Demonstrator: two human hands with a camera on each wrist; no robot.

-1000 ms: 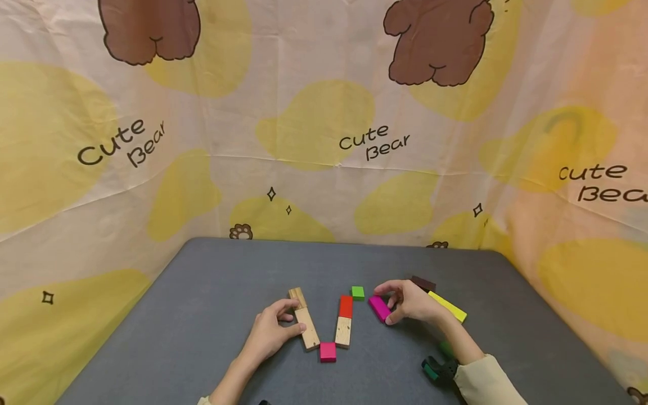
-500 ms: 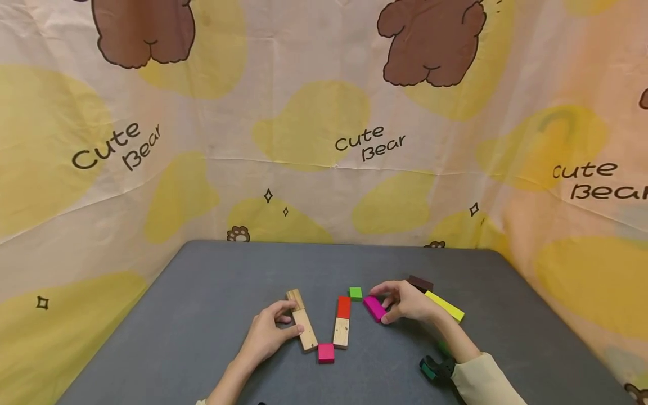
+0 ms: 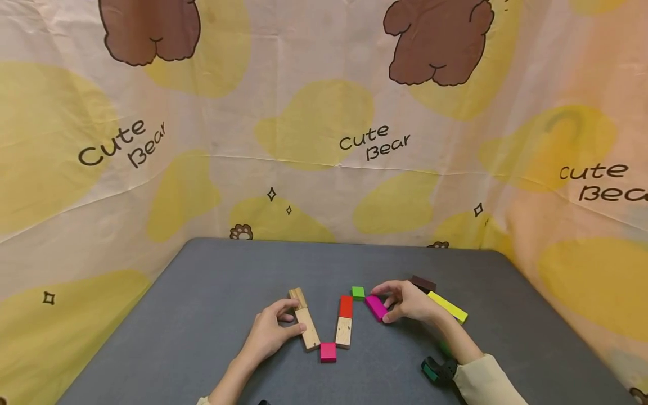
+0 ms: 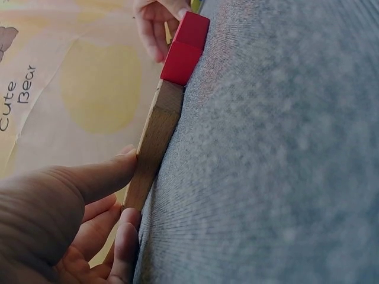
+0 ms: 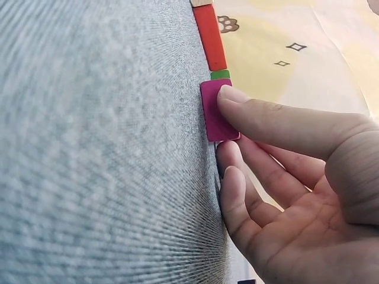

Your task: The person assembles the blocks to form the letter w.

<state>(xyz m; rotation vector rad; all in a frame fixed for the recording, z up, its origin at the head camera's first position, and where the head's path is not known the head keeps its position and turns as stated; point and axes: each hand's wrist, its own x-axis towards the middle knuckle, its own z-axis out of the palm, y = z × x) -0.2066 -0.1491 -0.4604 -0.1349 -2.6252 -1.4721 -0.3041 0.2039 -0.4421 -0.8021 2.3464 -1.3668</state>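
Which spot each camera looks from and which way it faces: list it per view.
Head: worn on the head, facing forward and down at the table and backdrop; left hand, right hand and forearms show.
Left wrist: worn there, facing along the table at a wooden block; left hand near, part of the right hand beyond.
Right wrist: worn there, facing the magenta block; right hand shows.
Shared by head and right wrist: magenta block, green block.

wooden blocks (image 4: 151, 147) look smooth; grey cloth (image 4: 266, 154) looks matt.

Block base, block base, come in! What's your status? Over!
Left grip on long wooden block. Right grip pinching magenta block, right beside green block. Nothing seen between those two. Over.
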